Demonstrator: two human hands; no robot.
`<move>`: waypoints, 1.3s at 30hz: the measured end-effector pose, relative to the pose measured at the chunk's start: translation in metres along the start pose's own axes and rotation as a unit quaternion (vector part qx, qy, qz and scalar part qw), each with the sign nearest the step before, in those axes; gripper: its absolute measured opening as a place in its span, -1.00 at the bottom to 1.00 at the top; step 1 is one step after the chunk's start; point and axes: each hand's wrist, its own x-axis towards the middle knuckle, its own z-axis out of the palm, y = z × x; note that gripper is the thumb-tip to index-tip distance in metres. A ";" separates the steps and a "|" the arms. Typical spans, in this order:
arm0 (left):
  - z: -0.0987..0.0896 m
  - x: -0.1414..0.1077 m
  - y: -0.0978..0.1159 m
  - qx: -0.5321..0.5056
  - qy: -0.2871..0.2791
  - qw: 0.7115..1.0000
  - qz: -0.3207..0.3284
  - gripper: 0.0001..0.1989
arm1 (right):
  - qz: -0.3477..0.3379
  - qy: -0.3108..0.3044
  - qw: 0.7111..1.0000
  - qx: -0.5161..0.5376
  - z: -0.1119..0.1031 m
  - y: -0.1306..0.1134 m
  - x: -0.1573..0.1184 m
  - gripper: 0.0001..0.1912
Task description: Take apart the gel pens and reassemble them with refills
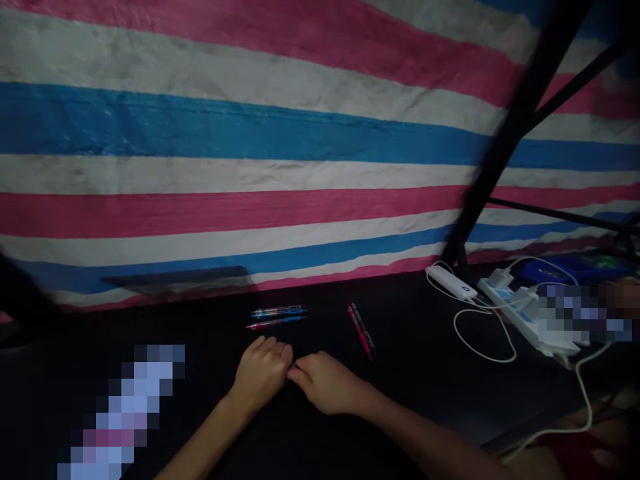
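Both hands meet over the black table, knuckles up. My left hand (pixel 264 371) is closed in a fist. My right hand (pixel 327 381) is closed too, its thumb and finger pinched against the left fist. A small shiny bit of something (pixel 293 365) shows between them; the rest is hidden in the fingers. Just beyond the hands lie a clear-barrelled pen with blue ends (pixel 279 312) and, alongside it, a pen with a red end and a blue end (pixel 276 323). To their right, a pink-red pen (pixel 359 332) lies against a dark one (pixel 364 323).
A white power strip (pixel 525 313) with plugs and a white device (pixel 451 283) with a looping cable are at the right. A blue item (pixel 560 270) lies behind. Black metal posts (pixel 500 160) stand before a striped sheet (pixel 225 133). Part of another person shows at lower right.
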 end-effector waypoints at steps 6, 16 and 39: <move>-0.007 0.003 0.003 -0.028 -0.109 0.991 -0.069 -0.82 | 0.019 0.059 0.983 -0.172 -0.008 0.000 0.000 -0.63; -0.010 0.006 -0.007 -0.136 0.040 0.990 0.001 -0.76 | -0.019 0.088 0.991 -0.096 -0.040 0.027 0.004 -0.66; -0.006 0.002 -0.020 -0.375 -0.014 0.919 -0.118 -0.77 | -0.053 0.126 0.990 -0.029 -0.037 0.039 0.009 -0.65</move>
